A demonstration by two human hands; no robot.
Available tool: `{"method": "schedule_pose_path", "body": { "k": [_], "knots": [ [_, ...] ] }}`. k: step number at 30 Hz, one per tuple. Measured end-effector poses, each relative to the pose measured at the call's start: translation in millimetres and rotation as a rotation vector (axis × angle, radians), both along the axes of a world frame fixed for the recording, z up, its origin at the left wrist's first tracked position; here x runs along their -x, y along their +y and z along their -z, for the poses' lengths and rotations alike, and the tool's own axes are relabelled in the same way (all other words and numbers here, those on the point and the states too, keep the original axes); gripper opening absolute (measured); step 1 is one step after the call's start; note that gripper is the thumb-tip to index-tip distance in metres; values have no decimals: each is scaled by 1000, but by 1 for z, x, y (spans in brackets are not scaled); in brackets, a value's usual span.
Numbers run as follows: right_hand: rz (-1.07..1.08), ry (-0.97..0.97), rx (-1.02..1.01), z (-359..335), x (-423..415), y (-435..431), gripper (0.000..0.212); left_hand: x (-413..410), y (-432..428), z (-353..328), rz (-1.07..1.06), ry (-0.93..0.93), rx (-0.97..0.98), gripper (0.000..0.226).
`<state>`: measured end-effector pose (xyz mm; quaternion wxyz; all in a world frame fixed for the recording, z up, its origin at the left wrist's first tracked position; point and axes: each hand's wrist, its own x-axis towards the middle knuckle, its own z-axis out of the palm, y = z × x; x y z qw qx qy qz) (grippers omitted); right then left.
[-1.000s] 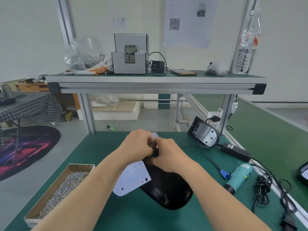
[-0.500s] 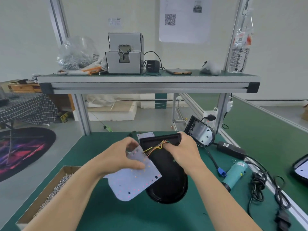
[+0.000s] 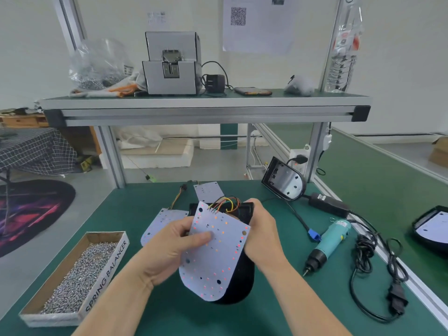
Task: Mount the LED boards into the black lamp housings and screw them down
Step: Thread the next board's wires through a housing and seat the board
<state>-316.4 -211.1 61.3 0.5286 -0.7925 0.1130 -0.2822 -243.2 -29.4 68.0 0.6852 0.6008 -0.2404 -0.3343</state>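
The white, round-ended LED board [image 3: 215,251], speckled with red and orange diodes, coloured wires [image 3: 228,202] at its top, is held tilted over the black lamp housing [image 3: 242,275] above the green worktop [image 3: 169,311]. The left hand [image 3: 167,248] pinches its edge; the right hand [image 3: 261,236] grips the housing.

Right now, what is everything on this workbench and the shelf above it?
held LED board: one, white, above the housing, coloured wires at its top.
spare LED boards: two, white, flat on the table behind.
black lamp housing: one, black, under the held board.
other housings: two, black, one propped back right, one at the right edge.
screw box: one, cardboard, near left, full of silver screws.
electric screwdriver: one, teal, right of the hands.
power adapter: one, black, behind the screwdriver.
screw feeder: one, grey, on the shelf.
phone: one, dark, on the shelf.
bag of screws: one, clear, shelf's left end.
left hand: pinches the held board.
right hand: grips the black lamp housing.
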Motion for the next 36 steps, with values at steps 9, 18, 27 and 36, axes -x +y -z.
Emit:
{"method": "schedule_pose_path", "body": {
  "k": [9, 18, 27, 36],
  "knots": [
    [-8, 36, 21, -11, 7, -8, 24, 15, 5, -7, 34, -107, -32, 37],
    [50, 105, -235, -23, 3, -21, 21, 32, -3, -24, 77, -484, -220, 34],
    [-85, -11, -391, -13, 12, -14, 21, 27, -5, -32, 117, -546, -175, 26],
    [-443, 3, -257, -3, 17, -19, 48, 16, 10, -20, 64, -112, 7, 40]
  ]
}}
